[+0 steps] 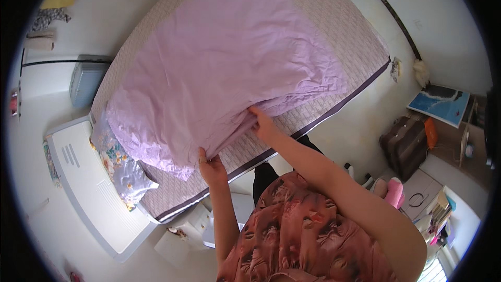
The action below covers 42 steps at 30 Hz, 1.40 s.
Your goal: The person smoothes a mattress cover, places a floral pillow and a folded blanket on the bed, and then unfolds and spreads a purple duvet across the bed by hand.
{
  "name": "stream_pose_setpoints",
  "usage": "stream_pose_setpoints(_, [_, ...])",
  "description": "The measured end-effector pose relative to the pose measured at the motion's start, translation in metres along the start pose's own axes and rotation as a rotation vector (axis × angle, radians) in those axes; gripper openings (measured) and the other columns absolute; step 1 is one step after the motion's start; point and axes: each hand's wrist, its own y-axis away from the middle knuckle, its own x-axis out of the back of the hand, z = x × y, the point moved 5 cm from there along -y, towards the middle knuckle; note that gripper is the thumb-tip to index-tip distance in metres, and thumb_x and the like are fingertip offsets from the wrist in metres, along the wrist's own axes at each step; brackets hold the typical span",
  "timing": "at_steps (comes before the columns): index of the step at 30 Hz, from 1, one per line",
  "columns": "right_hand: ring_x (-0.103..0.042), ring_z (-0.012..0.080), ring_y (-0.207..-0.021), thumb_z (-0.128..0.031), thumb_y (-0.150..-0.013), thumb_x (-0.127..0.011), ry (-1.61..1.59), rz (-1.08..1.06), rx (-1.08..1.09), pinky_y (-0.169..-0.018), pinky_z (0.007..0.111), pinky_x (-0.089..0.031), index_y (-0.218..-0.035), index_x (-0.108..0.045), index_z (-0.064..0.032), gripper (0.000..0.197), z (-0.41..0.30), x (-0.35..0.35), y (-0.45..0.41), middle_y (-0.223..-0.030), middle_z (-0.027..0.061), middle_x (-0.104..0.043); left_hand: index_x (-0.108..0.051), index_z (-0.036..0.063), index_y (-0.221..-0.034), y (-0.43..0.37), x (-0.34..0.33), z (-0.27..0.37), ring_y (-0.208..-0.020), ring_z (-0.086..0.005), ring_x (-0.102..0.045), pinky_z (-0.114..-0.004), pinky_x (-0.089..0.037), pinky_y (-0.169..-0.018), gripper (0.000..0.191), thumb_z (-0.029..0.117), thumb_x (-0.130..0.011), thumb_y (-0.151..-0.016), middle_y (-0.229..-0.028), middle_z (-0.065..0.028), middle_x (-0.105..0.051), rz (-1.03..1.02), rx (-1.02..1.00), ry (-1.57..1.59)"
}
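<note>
A lilac fabric cover (211, 55), likely a fitted sheet or quilt cover, lies spread over the mattress (336, 23) with its near edge bunched and doubled. My left hand (213, 169) pinches that near edge toward the left, thumb on top and a ring on one finger. Further right, my right hand (261, 122) grips the same edge, its fingers partly hidden in the folds. The cover's left and right ends are gathered and wrinkled. Patterned mattress surface shows around the cloth, and a dark band runs along the mattress's near side.
A floral pillow (127, 176) rests against the white headboard (86, 180) at the left. Beyond it stands a grey-blue case (90, 80). To the right are a brown suitcase (403, 145), a blue picture panel (440, 103) and a desk (420, 192) with several items.
</note>
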Motion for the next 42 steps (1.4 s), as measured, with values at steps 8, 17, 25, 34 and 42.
stream_pose_setpoints(8, [-0.047,0.0193,-0.117,-0.029,-0.083,-0.072,-0.157,0.021,-0.203,-0.093,0.038,-0.041,-0.12,-0.054,-0.0149,0.043,-0.066,-0.019,-0.005,-0.123,0.0005,-0.054,-0.05,-0.0021,-0.12,-0.004,-0.01,-0.006,-0.105,-0.021,-0.06,-0.031,-0.053,-0.088,0.033,0.013,-0.059,-0.092,-0.117,-0.0126,-0.059,0.012,-0.031,0.063])
stream_pose_setpoints(17, [-0.056,0.0136,-0.073,-0.026,-0.075,-0.076,0.614,0.243,0.41,-0.06,0.031,-0.043,-0.109,-0.057,-0.0028,0.046,-0.102,0.014,0.051,-0.089,0.0037,-0.06,-0.053,-0.0048,-0.113,-0.025,0.011,-0.005,-0.098,-0.0239,-0.064,-0.032,-0.057,-0.084,0.027,0.01,-0.058,-0.091,-0.109,-0.0162,-0.063,-0.05,0.064,0.177])
stream_pose_setpoints(25, [-0.056,0.0184,-0.067,-0.014,-0.072,-0.074,0.004,0.6,0.354,-0.057,0.03,-0.045,-0.099,-0.059,0.0034,0.035,-0.097,0.079,0.006,-0.086,0.0073,-0.061,-0.048,-0.0063,-0.121,-0.005,0.001,0.008,-0.108,-0.024,-0.059,-0.033,-0.053,-0.091,0.035,0.009,-0.058,-0.091,-0.118,-0.0147,-0.059,-0.045,0.044,-0.013])
stream_pose_setpoints(34, [-0.067,0.0181,-0.082,-0.017,-0.083,-0.068,-0.429,0.228,0.203,-0.064,0.028,-0.057,-0.098,-0.064,-0.0081,0.018,-0.163,0.101,-0.037,-0.094,0.0037,-0.068,-0.052,-0.0062,-0.115,-0.017,0.031,0.05,-0.099,-0.0253,-0.063,-0.032,-0.057,-0.084,0.028,0.009,-0.058,-0.092,-0.111,-0.0167,-0.062,-0.079,0.052,0.167])
stream_pose_setpoints(42, [-0.053,0.0302,-0.116,-0.022,-0.081,-0.064,-0.175,-0.006,0.664,-0.102,0.045,-0.041,-0.124,-0.053,-0.0033,0.048,-0.324,0.062,0.097,-0.122,0.0114,-0.058,-0.056,0.0001,-0.111,-0.059,0.08,-0.031,-0.093,-0.0236,-0.065,-0.032,-0.056,-0.076,0.024,0.005,-0.06,-0.088,-0.104,-0.0123,-0.065,0.055,0.292,0.402])
